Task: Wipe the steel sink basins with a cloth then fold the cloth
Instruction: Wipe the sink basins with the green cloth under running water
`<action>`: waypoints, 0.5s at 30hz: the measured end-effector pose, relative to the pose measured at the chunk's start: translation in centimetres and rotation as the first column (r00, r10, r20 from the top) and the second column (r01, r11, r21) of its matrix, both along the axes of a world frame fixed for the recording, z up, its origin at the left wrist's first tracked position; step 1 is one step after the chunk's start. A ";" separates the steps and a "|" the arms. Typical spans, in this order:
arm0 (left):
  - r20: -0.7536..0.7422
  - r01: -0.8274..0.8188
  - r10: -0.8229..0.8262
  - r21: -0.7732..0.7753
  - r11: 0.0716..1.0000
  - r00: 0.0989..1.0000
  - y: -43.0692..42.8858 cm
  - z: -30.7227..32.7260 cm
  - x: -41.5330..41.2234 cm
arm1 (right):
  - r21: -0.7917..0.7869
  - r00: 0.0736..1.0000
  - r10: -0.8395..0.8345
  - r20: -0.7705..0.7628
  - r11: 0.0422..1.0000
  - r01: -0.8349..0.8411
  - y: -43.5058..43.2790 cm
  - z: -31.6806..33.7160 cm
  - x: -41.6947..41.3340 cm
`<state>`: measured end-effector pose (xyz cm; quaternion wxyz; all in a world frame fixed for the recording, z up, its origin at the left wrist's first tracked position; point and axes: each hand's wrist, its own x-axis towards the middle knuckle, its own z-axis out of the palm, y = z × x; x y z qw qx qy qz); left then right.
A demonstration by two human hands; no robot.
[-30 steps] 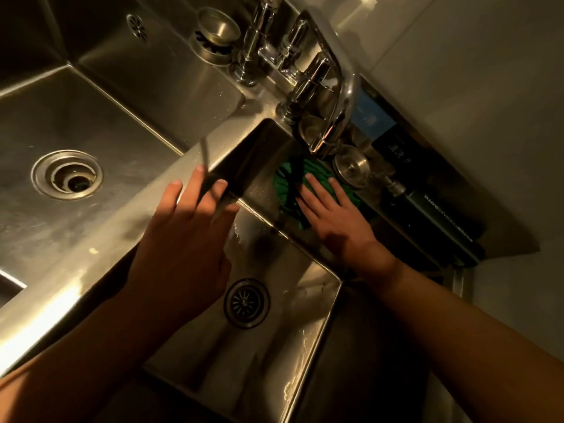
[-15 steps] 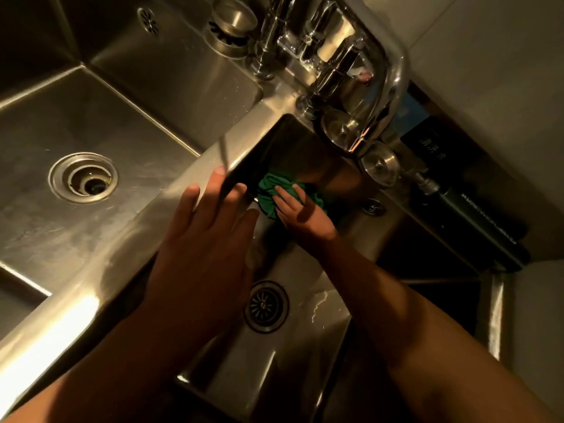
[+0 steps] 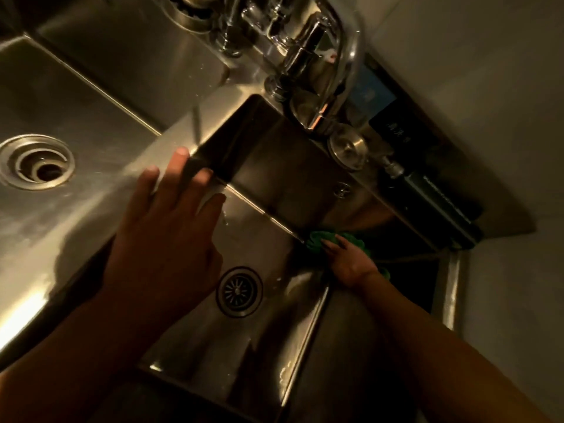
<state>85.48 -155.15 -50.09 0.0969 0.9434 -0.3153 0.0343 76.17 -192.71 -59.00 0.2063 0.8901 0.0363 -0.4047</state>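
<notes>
1. And it's across! The cloth [image 3: 316,239] and the right hand [image 3: 349,262] have swept along the foot of the back wall of the right basin [image 3: 198,346], from the left corner by the other hand's fingertips half a second ago to the dim right corner now.
2. Far left, the left basin [image 3: 61,102] shows its open drain [image 3: 36,161], with nothing lying in the part on view.
3. Next comes the steel divider [image 3: 91,215] between the two basins, running up towards the tap.
4. The left hand [image 3: 164,236] is where it was, over the divider's inner edge, fingers straight and spread, holding nothing. I can't tell whether the palm touches the steel.
5. Below and just right of that hand sits the right basin's drain [image 3: 239,291], a dark slotted strainer in the wet floor.
6. The cloth, green and bunched, lies where floor meets back wall, near the right side wall.
7. The right hand sits on top of it, fingers stretched out flat over the green, pressing rather than gripping.
8. Above, the chrome tap [image 3: 345,50] curves out over the basin's back edge.
9. Right of it a round steel plug [image 3: 348,146] sits on the ledge, and then a dark bottle [image 3: 439,199] lies along it.
</notes>
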 end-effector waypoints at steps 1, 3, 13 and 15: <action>0.005 0.000 0.000 -0.005 1.000 1.000 -0.1 -0.1 0.0 | -0.053 0.997 0.034 -0.069 0.998 -0.038 -0.7 0.9 -0.8; 0.011 -0.002 0.002 -0.013 1.000 1.000 -0.2 -0.2 0.0 | -0.107 0.988 0.089 -0.128 0.989 -0.103 -1.7 2.2 -2.1; 0.055 0.011 -0.008 -0.061 0.998 0.998 -0.4 -0.5 0.0 | -0.243 0.914 0.405 -0.012 0.886 -0.395 -2.9 7.1 -2.9; 0.048 0.008 -0.004 -0.074 0.997 0.999 -0.3 -0.4 -0.1 | -0.239 0.917 0.391 0.081 0.901 -0.363 -1.9 7.6 -3.0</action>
